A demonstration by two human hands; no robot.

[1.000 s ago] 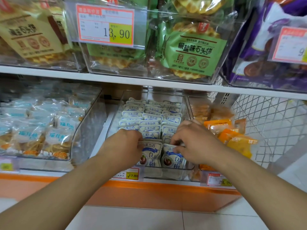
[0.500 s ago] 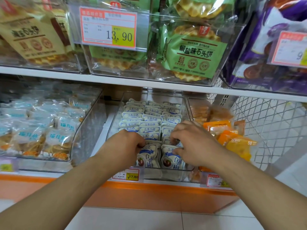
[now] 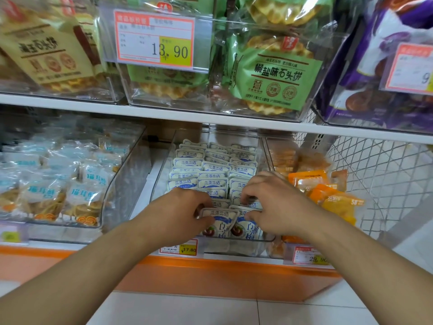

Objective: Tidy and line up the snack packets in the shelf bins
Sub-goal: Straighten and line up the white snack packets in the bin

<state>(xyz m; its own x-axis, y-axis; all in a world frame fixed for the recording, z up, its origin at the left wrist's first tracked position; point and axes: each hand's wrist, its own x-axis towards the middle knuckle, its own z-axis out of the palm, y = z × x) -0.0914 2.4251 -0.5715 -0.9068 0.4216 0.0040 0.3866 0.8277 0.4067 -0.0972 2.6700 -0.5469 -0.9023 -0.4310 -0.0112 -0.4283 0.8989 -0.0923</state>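
I have both hands down in the clear middle bin [image 3: 262, 241] on the lower shelf [image 3: 210, 119], working the near end of the white-and-blue snack packets [image 3: 212, 168]. The front packet [image 3: 219, 222] stands on edge right between my hands, its long axis running left to right across the bin, its face turned toward me. It lies just right of my left hand [image 3: 178, 213], whose curled fingers pinch its upper left corner. A second front packet [image 3: 248, 228] stands touching it on the right, and my right hand [image 3: 275, 202] arches over that one, fingers [image 3: 244, 195] curled down into the tops of the packets just behind; I judge it is gripping or pressing those, though the fingertips are partly hidden. The left hand is the nearer one to the loose front packet, so I would let it square that packet up against the row. Behind, the packets run in three neat files toward the far wall. Room is tight: the bin's walls hem both sides, orange packets [image 3: 328, 195] crowd the bin to the right, and the shelf above hangs low.
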